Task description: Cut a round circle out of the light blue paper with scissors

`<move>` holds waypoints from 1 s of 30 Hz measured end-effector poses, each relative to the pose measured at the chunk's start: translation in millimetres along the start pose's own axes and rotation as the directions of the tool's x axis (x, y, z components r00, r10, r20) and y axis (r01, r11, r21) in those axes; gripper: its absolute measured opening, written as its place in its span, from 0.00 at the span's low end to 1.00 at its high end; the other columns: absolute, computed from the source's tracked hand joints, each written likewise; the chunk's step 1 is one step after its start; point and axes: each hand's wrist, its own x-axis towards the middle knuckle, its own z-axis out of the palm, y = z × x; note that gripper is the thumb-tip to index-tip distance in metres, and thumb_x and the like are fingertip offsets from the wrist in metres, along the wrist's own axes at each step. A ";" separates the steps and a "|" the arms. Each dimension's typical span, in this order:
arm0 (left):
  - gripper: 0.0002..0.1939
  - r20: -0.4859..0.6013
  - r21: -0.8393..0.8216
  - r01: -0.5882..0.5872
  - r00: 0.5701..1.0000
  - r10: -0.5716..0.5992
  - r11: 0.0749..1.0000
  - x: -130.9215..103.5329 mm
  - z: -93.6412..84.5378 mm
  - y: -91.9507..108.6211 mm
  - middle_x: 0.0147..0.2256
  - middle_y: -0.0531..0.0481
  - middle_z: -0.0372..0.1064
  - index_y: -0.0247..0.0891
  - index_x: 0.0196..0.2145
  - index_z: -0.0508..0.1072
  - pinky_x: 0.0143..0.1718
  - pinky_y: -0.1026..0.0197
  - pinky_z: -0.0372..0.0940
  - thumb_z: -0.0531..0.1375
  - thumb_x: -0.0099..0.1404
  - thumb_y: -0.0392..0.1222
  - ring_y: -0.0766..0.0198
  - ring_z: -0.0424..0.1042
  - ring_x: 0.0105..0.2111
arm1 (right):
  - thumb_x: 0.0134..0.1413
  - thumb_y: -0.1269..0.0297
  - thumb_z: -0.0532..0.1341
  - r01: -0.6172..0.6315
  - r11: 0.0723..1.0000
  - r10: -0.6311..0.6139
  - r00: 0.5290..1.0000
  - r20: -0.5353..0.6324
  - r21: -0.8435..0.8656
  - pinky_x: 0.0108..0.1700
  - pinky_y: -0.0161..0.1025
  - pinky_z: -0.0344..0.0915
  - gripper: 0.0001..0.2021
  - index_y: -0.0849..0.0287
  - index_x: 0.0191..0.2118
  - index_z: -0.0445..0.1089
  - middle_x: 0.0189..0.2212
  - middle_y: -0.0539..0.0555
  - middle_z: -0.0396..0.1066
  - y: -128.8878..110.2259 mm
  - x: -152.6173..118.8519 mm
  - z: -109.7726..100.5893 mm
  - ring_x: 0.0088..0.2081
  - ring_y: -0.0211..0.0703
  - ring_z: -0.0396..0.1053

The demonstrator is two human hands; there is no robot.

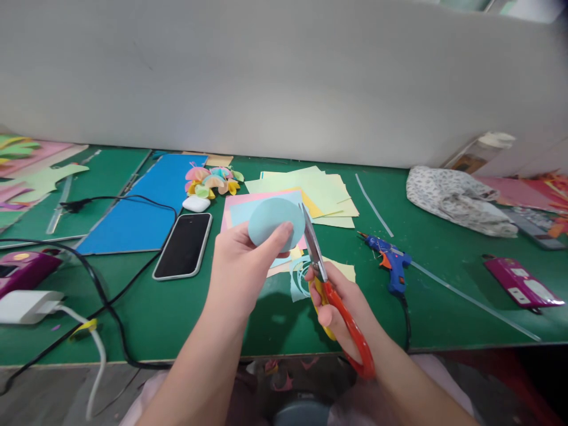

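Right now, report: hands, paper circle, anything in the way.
Left hand holding light-blue paper circle. Right hand on red-and-yellow scissors, blades beside circle's right edge. Nothing visible between blades and circle.

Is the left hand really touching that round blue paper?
Touching. The head view shows it: the left hand holds the round blue paper, with the thumb lying across its front.
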 end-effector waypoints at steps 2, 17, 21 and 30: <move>0.14 0.008 0.000 0.001 1.000 -0.001 1.000 0.1 -0.6 0.3 0.26 0.49 0.77 0.35 0.27 0.81 0.28 0.64 0.75 0.75 0.50 0.48 0.62 0.74 0.28 | 0.32 0.21 0.66 0.000 1.000 0.000 1.000 0.007 -0.001 0.27 0.36 0.46 0.42 0.54 0.41 0.66 0.24 0.42 0.53 0.0 0.0 -0.3 0.26 0.37 0.44; 0.14 -0.011 -0.005 -0.016 1.000 0.016 1.000 -0.1 -2.3 0.2 0.26 0.50 0.78 0.36 0.28 0.82 0.27 0.65 0.75 0.74 0.51 0.49 0.63 0.76 0.28 | 0.32 0.20 0.65 0.012 0.999 -0.012 1.000 -0.002 -0.033 0.27 0.36 0.46 0.41 0.54 0.41 0.65 0.22 0.41 0.52 -2.6 0.6 1.0 0.26 0.37 0.44; 0.14 -0.018 -0.002 -0.021 1.000 0.021 1.000 1.2 -2.5 -0.1 0.27 0.49 0.79 0.35 0.28 0.82 0.27 0.64 0.75 0.74 0.51 0.49 0.62 0.76 0.28 | 0.33 0.20 0.64 0.007 0.999 -0.007 1.000 -0.004 -0.050 0.27 0.36 0.46 0.41 0.54 0.40 0.65 0.22 0.41 0.51 -5.2 -0.3 0.6 0.26 0.37 0.44; 0.13 -0.033 -0.027 -0.026 0.999 0.025 0.999 0.4 -2.5 1.0 0.27 0.50 0.79 0.36 0.28 0.82 0.27 0.65 0.75 0.74 0.51 0.47 0.63 0.77 0.28 | 0.31 0.20 0.65 -0.001 1.000 0.000 1.000 -0.008 -0.030 0.28 0.37 0.45 0.41 0.53 0.39 0.66 0.22 0.41 0.51 -2.6 0.0 1.0 0.26 0.37 0.44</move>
